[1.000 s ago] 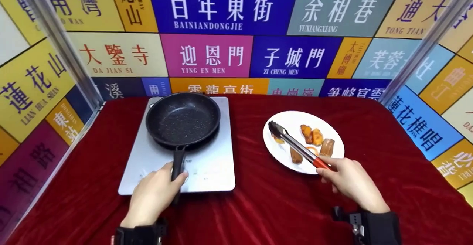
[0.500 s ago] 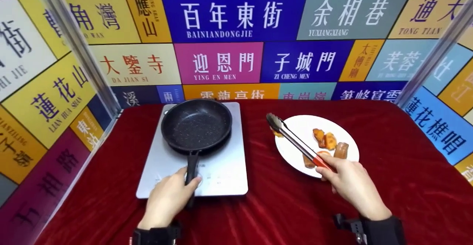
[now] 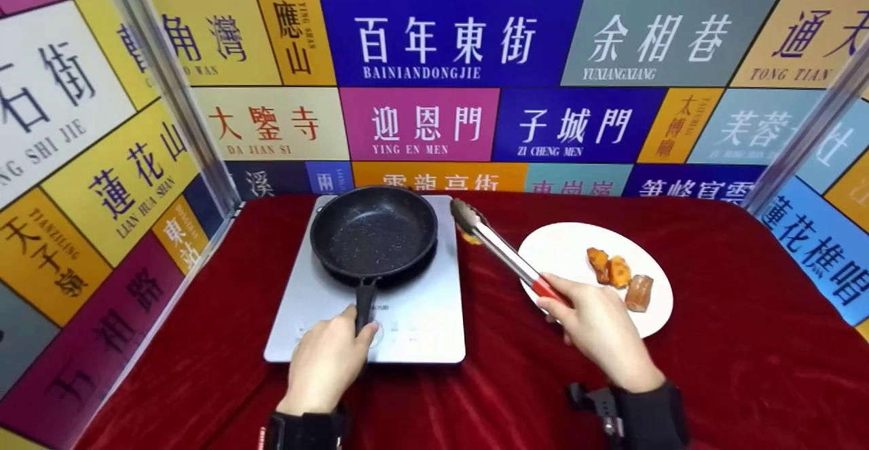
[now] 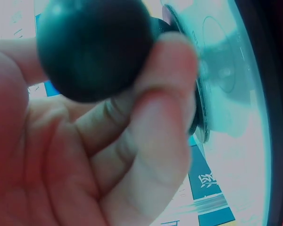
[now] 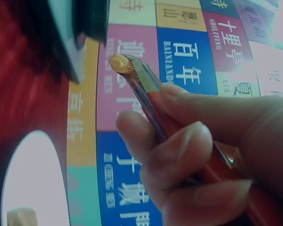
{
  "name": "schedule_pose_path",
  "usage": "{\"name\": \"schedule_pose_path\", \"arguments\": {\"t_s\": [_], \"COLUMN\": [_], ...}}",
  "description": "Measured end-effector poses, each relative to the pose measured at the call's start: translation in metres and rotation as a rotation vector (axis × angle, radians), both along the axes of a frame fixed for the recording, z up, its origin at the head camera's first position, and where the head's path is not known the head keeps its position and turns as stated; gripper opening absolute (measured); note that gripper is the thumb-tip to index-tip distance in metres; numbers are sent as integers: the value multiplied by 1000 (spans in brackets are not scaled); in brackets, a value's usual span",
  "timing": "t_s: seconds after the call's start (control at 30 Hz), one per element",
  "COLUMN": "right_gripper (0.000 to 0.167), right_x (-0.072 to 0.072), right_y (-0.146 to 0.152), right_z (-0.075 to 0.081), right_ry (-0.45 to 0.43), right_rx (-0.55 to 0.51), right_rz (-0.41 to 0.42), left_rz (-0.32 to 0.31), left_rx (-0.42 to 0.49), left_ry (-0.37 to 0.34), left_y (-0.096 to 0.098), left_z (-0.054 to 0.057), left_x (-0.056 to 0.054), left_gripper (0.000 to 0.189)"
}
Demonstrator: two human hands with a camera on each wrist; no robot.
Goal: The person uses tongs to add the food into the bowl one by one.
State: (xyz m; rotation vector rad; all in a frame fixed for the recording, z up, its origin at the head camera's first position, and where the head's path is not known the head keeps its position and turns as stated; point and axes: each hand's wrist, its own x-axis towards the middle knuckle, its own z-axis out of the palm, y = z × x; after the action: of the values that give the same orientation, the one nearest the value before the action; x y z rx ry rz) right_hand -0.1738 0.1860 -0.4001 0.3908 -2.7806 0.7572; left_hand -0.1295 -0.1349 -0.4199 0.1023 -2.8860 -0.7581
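Observation:
A black frying pan (image 3: pixel 373 236) stands on a silver-white induction cooktop (image 3: pixel 441 328) at the left of the head view. My left hand (image 3: pixel 329 362) grips its handle (image 3: pixel 365 301); the left wrist view has the fingers (image 4: pixel 162 127) curled round the rounded handle end. My right hand (image 3: pixel 597 317) holds red-handled metal tongs (image 3: pixel 502 250), raised between pan and plate. Pinched in their tips is a small yellowish food piece (image 5: pixel 120 63). On the white plate (image 3: pixel 553 246) lie orange-brown chunks (image 3: pixel 618 271) and a brown cylindrical piece (image 3: pixel 639 292). My right hand covers the plate's near left part.
Dark red cloth (image 3: pixel 502 382) covers the table. Behind it rises a wall of colourful lettered panels (image 3: pixel 421 124), with clear upright corner strips (image 3: pixel 197 110) at left and right. The cooktop and plate stand apart.
My right hand has moved left with the tongs, lifting the food piece off the plate toward the pan. My left hand keeps its grip on the handle. The head view has shifted.

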Motion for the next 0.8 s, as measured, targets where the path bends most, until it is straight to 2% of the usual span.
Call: {"name": "schedule_pose_path", "arguments": {"t_s": [0.17, 0.3, 0.63, 0.8], "right_gripper": [40, 41, 42, 42], "right_x": [-6, -11, -15, -15], "right_y": [-19, -32, -56, -70], "right_z": [-5, -9, -21, -27], "right_ry": [-75, -63, -44, 29], "right_rx": [-103, -148, -137, -103], "right_rz": [47, 82, 105, 143], "left_rz": [16, 35, 12, 10], "left_rx": [-12, -23, 16, 17], "left_ry": [-12, -29, -40, -61], "left_y": [1, -1, -3, -5], "left_z": [-1, 1, 3, 1], "left_x": [0, 1, 1, -1], "left_gripper": [20, 19, 16, 17]}}
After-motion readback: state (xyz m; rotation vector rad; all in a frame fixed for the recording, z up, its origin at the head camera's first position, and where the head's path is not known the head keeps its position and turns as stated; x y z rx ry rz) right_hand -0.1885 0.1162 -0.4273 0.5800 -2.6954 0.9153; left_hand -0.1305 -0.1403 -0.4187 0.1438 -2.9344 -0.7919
